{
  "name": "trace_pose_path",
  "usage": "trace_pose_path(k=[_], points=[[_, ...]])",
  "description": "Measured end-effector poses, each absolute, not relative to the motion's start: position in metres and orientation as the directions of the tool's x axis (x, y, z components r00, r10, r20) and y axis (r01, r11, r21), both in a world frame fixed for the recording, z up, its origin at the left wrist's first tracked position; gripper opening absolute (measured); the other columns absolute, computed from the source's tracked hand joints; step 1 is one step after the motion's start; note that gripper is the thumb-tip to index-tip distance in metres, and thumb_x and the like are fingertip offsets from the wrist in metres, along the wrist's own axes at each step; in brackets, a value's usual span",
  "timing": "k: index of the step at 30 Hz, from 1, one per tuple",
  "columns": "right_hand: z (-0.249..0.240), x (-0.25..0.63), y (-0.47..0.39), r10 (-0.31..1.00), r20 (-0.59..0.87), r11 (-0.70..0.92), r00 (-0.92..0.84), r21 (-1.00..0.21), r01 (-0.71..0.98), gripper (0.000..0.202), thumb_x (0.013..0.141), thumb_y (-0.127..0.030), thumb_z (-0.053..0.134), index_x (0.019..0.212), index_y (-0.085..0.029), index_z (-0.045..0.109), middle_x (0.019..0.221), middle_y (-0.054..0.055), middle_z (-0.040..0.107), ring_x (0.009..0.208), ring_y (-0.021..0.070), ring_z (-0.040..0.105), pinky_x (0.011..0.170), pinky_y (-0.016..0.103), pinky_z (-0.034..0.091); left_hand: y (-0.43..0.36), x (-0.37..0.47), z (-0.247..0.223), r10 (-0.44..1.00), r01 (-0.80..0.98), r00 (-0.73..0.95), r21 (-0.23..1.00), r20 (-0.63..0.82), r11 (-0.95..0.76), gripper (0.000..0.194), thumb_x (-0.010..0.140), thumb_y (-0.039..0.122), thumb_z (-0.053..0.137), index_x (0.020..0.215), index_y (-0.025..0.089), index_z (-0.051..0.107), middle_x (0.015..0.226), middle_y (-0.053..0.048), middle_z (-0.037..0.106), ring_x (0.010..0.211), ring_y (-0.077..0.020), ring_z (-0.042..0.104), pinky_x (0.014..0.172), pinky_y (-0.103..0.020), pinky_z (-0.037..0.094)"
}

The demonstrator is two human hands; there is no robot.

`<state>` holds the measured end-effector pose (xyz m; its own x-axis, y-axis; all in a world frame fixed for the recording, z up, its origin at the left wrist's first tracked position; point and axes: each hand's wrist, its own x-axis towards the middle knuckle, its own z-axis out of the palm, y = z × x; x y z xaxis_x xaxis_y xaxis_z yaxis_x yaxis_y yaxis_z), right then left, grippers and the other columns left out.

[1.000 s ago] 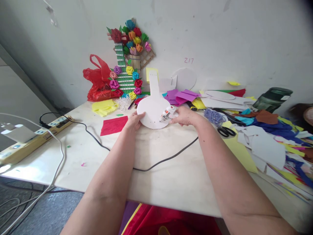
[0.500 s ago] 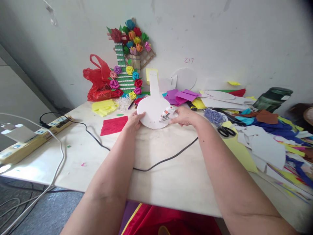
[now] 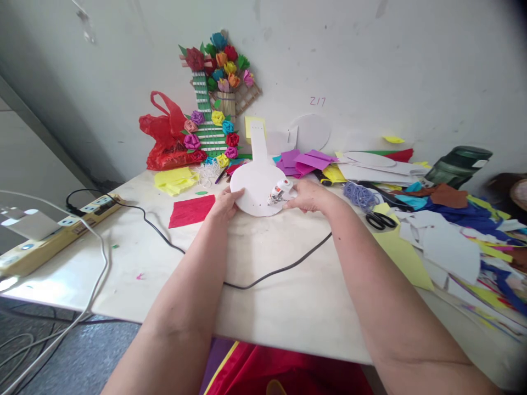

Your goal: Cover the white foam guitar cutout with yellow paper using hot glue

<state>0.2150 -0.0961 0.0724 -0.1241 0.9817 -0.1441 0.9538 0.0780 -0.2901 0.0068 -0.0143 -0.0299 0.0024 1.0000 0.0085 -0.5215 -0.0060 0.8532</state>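
A white board cutout (image 3: 253, 184), round with a long straight neck, stands tilted up at the middle of the table. My left hand (image 3: 226, 202) grips its lower left edge, thumb on the front and fingers behind. In my right hand (image 3: 309, 196) is a white hot glue gun (image 3: 283, 190), held in front of the lower right part of the disc. I cannot tell whether its nozzle touches the board. A few small dark holes show near the bottom of the disc and at the top of the neck.
A black cord (image 3: 284, 269) crosses the table in front of me, and a power strip (image 3: 61, 233) lies at the left. Red crepe paper (image 3: 191, 211) is beside my left hand. Black scissors (image 3: 381, 220), purple yarn (image 3: 359, 196) and paper scraps (image 3: 450, 247) lie at the right. Paper-flower crafts (image 3: 212, 131) lean on the wall.
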Motion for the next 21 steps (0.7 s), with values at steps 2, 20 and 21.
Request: trace_pose_path(k=[2,20,21], points=[[0.0716,0.2146,-0.0956,0.984,-0.144,0.065,-0.109,-0.279,0.958,0.036,0.067,-0.037,0.064,0.094,-0.014,0.060,0.056,0.003,0.060,0.050,0.0129,0.056,0.048,0.020,0.038,-0.0137,0.0068,-0.0303,1.000,-0.522,-0.002,0.853,0.005,-0.005,0.033,0.061,-0.001,0.063,0.092,0.010,0.063,0.080,-0.008,0.070,0.076,-0.0213,0.065,0.085,-0.042,0.048],[0.0652,0.2166,-0.0905,0.981,-0.151,0.076,-0.122,-0.277,0.958,0.038,0.068,-0.037,0.062,0.101,-0.018,0.058,0.058,0.001,0.061,0.050,0.0127,0.056,0.050,0.020,0.036,-0.0138,0.0062,-0.0293,1.000,-0.508,0.001,0.861,0.006,-0.005,0.035,0.059,0.001,0.066,0.093,0.010,0.063,0.083,-0.010,0.070,0.082,-0.0242,0.065,0.085,-0.043,0.048],[0.0650,0.2165,-0.0902,0.981,-0.155,0.070,-0.116,-0.278,0.958,0.038,0.068,-0.037,0.063,0.101,-0.018,0.058,0.058,0.001,0.061,0.051,0.0128,0.056,0.050,0.020,0.037,-0.0137,0.0062,-0.0296,1.000,-0.507,0.000,0.862,0.007,-0.006,0.035,0.059,0.001,0.066,0.093,0.010,0.063,0.083,-0.010,0.070,0.084,-0.0245,0.065,0.086,-0.042,0.048]])
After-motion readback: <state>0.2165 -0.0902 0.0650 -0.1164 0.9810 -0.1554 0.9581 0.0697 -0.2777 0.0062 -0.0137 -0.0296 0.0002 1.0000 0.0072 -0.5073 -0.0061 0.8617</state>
